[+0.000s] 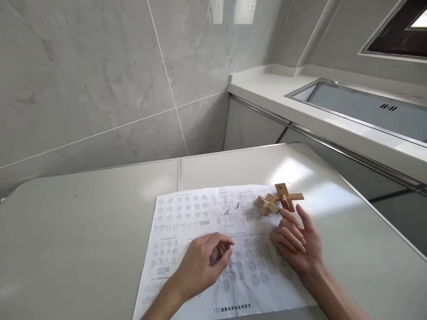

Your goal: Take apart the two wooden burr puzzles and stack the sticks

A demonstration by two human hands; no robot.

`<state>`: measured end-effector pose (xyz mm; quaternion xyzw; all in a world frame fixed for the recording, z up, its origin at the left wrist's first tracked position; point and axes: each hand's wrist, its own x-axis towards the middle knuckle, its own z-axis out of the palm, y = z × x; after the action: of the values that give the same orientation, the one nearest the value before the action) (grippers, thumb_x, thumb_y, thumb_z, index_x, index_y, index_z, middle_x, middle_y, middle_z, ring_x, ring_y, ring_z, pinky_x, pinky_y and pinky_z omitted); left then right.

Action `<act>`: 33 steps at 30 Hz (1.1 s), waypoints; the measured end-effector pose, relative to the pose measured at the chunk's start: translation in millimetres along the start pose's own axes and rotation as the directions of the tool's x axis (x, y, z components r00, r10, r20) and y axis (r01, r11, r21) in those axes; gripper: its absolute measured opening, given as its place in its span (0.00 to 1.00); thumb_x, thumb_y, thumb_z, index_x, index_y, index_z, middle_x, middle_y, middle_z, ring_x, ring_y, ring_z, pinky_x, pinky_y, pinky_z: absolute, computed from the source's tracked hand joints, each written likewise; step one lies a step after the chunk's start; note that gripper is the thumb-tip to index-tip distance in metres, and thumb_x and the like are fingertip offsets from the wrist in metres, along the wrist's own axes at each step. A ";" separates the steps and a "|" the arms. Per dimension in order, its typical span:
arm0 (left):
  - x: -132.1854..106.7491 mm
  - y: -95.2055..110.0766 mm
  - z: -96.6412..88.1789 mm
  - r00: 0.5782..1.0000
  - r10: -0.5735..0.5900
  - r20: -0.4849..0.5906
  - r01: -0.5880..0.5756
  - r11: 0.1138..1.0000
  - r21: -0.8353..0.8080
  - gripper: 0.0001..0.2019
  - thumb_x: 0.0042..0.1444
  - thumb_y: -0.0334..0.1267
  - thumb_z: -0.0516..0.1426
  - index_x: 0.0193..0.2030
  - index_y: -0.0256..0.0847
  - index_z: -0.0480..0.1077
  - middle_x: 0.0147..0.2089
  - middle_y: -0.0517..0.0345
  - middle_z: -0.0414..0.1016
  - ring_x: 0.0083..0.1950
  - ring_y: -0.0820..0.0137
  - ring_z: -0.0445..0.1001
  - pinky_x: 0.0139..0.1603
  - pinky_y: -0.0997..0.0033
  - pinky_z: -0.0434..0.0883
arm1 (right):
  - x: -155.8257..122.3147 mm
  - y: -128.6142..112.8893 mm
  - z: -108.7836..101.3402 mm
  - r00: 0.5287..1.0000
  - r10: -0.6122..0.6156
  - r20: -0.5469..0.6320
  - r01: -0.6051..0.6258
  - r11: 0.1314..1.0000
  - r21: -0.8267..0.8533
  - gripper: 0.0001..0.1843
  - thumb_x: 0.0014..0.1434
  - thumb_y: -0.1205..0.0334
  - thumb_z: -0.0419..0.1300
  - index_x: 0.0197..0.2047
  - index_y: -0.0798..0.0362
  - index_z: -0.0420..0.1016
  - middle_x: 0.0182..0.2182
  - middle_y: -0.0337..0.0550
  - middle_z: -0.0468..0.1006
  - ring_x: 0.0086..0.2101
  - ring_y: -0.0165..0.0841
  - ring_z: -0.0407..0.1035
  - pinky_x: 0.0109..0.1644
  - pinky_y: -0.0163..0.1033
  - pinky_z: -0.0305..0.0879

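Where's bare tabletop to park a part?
Widest: the table left of the printed sheet. Next: right of the right hand, out to the table's edge; also the narrow strip behind the sheet. Crowded: the sheet's far right corner, with wooden pieces close by the right hand; left hand over its middle.

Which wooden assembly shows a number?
The right-hand wooden assembly: its flat plate reads "2". The left-hand wooden assembly, on the sheet, shows no visible number.
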<state>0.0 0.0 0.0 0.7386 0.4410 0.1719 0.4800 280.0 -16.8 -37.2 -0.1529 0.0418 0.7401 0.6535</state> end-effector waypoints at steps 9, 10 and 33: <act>0.1 -0.5 0.8 1.000 0.007 -0.005 -0.007 1.000 -0.007 0.11 0.74 0.45 0.57 0.52 0.46 0.79 0.38 0.61 0.81 0.34 0.73 0.74 0.39 0.71 0.76 | -1.3 -1.5 -1.9 1.000 -0.014 -0.012 0.015 0.999 0.039 0.23 0.78 0.52 0.56 0.29 0.48 0.65 0.11 0.25 0.57 0.11 0.23 0.48 0.16 0.31 0.50; 0.0 -0.7 0.8 1.000 0.010 -0.005 -0.010 1.000 -0.007 0.11 0.74 0.45 0.57 0.52 0.46 0.79 0.38 0.61 0.81 0.34 0.73 0.75 0.39 0.71 0.76 | -1.3 -1.6 -1.6 1.000 -0.021 -0.015 0.021 0.999 0.038 0.23 0.79 0.52 0.56 0.30 0.48 0.64 0.11 0.25 0.58 0.11 0.23 0.48 0.16 0.31 0.49; 0.5 -1.3 0.9 1.000 -0.025 0.012 0.025 1.000 -0.008 0.12 0.74 0.48 0.56 0.53 0.47 0.79 0.37 0.61 0.81 0.34 0.72 0.74 0.42 0.69 0.77 | 5.6 -12.2 -0.6 1.000 -0.021 0.013 0.021 1.000 -0.021 0.09 0.82 0.61 0.52 0.51 0.52 0.71 0.15 0.21 0.58 0.12 0.22 0.58 0.14 0.26 0.52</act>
<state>0.2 0.1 -1.7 0.7320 0.4466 0.1632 0.4879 291.6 -9.9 -37.6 -0.1558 0.0282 0.7344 0.6600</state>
